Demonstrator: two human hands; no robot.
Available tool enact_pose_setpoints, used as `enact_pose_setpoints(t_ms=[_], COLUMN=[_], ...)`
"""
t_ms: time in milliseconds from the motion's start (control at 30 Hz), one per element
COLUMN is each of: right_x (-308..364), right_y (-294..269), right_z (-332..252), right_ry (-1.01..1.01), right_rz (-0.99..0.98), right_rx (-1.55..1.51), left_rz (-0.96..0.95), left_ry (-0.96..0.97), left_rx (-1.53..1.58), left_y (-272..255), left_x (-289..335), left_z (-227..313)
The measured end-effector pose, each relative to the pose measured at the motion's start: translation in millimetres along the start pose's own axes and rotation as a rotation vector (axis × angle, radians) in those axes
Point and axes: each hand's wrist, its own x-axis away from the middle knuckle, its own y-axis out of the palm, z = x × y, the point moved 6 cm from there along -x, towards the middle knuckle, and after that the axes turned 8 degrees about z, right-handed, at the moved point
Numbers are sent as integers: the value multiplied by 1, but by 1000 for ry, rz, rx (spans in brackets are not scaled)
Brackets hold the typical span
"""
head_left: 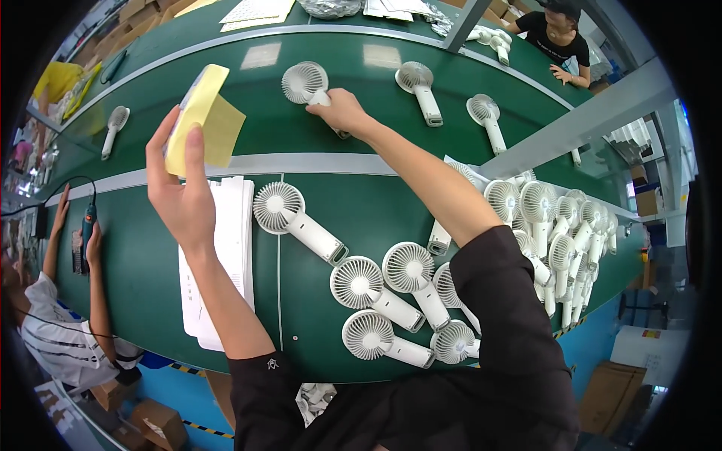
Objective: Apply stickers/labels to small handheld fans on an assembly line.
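My left hand (180, 199) is raised above the table's far edge, fingers and thumb closed around a bent pad of yellow paper (203, 124). Farther off and to the right, my right hand (344, 114) grips a white handheld fan (304, 81) around its handle, over the green belt. The fan's round grille points left and away from me; my fingers hide part of the handle. Below my arms, several like fans lie on the green table, among them one fan (279, 207) just right of a stack of white sheets (237, 263).
A dense pile of white fans (560, 225) covers the table's right side, behind a grey metal post (587, 109). More fans sit spaced along the belt (248, 98). At left a co-worker holds an electric screwdriver (89, 222); another person (555, 41) is at far right.
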Motion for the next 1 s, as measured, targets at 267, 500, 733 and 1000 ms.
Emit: enact_pose_setpoints(t_ms=[267, 500, 733, 1000], right_x=[78, 124, 153, 166], right_y=[-54, -70, -81, -78], right_z=[-29, -40, -50, -65], right_ry=[96, 119, 146, 111], right_rz=[-48, -165, -254, -390], right_rx=[-665, -884, -1020, -1152], left_rz=[-29, -64, -108, -181], left_ry=[15, 25, -41, -70], left_rx=[-13, -32, -20, -82], left_y=[8, 12, 20, 26], left_x=[3, 5, 11, 15], left_z=[9, 11, 10, 5])
